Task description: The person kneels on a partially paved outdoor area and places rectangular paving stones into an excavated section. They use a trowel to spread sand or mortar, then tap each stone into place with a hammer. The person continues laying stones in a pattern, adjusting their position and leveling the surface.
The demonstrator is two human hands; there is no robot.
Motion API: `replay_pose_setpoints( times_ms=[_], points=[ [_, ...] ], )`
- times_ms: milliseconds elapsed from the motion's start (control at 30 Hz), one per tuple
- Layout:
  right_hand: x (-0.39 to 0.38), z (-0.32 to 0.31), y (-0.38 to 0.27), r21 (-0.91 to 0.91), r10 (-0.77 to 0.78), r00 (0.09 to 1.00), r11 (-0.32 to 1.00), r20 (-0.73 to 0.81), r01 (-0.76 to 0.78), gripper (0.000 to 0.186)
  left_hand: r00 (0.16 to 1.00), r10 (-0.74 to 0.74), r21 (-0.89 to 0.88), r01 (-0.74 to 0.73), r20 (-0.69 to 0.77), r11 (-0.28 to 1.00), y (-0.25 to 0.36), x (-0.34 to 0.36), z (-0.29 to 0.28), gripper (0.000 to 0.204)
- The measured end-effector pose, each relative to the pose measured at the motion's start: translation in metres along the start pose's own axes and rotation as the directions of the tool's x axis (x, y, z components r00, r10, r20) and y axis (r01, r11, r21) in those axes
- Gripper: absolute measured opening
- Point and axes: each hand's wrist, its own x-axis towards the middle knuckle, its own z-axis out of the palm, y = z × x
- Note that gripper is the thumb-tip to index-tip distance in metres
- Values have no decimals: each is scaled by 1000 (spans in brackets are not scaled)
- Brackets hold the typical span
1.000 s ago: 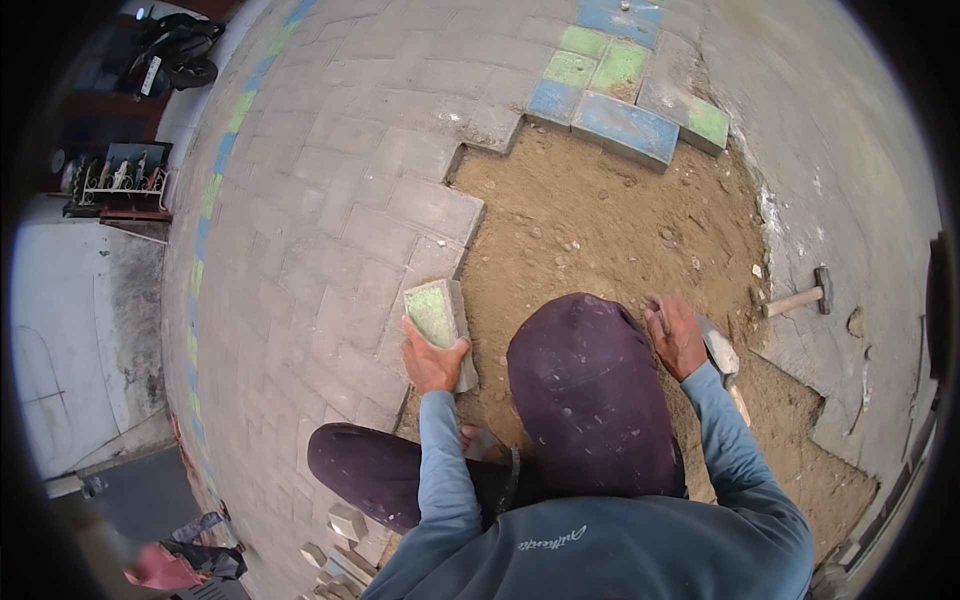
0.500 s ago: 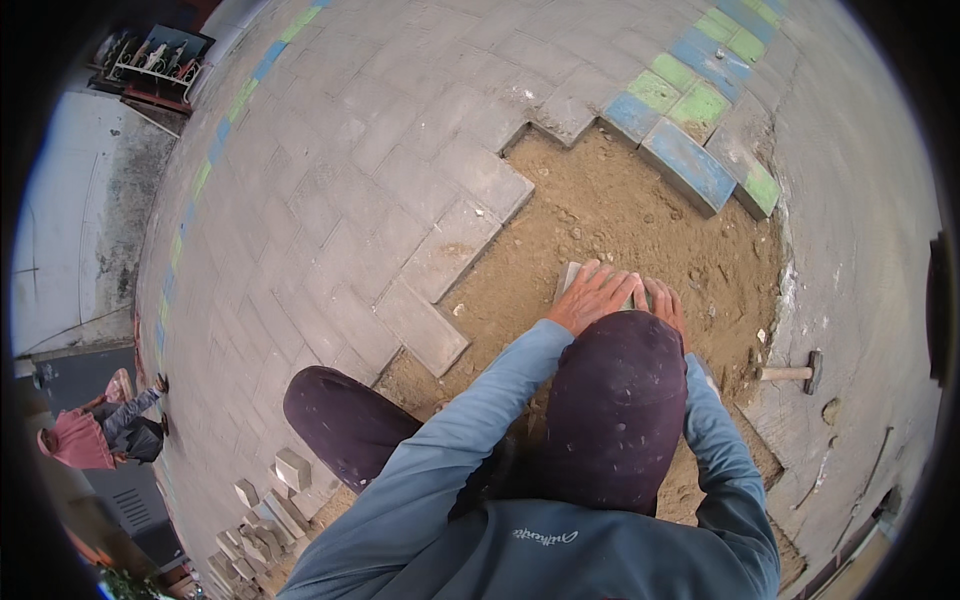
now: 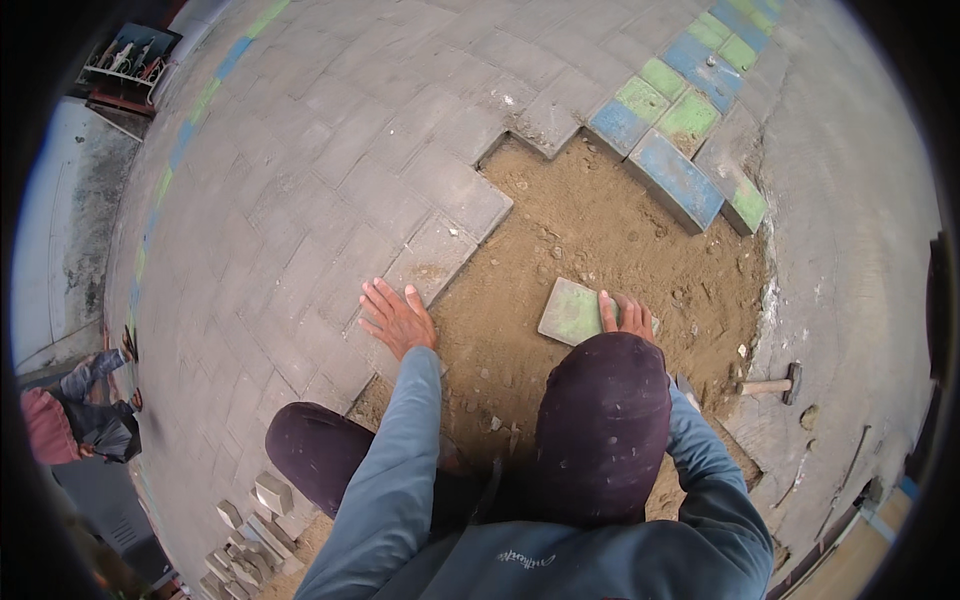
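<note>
1 green paver (image 3: pixel 568 311), under right hand (image 3: pixel 629 317), right of left hand (image 3: pixel 400 322)

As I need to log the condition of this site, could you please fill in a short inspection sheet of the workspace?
Surface: exposed sand between grey pavers on the left and concrete on the right.
Job's things: green-painted block lying on the sand, partly hidden.
Clutter: hammer lying on the concrete; pile of loose blocks at lower left.
Hands: left hand palm down at the pavers' edge, fingers spread, holding nothing; right hand on the green-painted block, partly hidden by the knee.
Cables: none identifiable; a thin dark strip lies on the concrete, kind unclear.
Surroundings: another person at the left edge; rack at upper left.
</note>
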Motion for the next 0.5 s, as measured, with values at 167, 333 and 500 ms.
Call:
replay_pose_setpoints(
  times_ms=[167, 333, 500],
  points=[
    [0, -8, 7, 9, 54, 994, 998, 97, -56, 72, 997, -7, 0, 7, 78, 1000, 2, -3, -5, 68],
    [35, -43, 11, 7, 143, 975, 989, 171, -146, 85, 996, -23, 32, 20, 84, 999, 7, -3, -11, 68],
    [105, -62, 36, 9, 263, 965, 965, -11, -263, 111, 994, -25, 33, 22, 103, 999, 9, -1, -15, 68]
  ],
)
